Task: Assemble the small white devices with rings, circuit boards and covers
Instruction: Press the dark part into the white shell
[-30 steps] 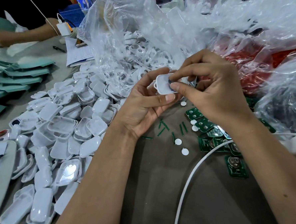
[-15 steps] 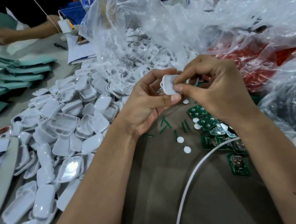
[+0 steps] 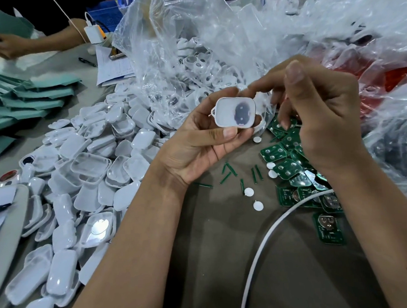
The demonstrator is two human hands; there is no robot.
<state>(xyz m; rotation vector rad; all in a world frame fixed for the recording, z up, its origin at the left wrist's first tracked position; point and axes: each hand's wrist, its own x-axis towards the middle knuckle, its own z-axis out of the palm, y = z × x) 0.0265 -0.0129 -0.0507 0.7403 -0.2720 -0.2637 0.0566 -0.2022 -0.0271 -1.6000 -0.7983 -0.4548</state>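
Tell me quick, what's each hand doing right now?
Left hand: holding the white device shell.
Right hand: fingers curled above the circuit boards; whether it holds anything cannot be told.

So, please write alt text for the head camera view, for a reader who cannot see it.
A person's left hand holds a small white device shell while the right hand hovers beside it, over green circuit boards on the table. A heap of white covers lies to the left, with clear plastic bags behind.
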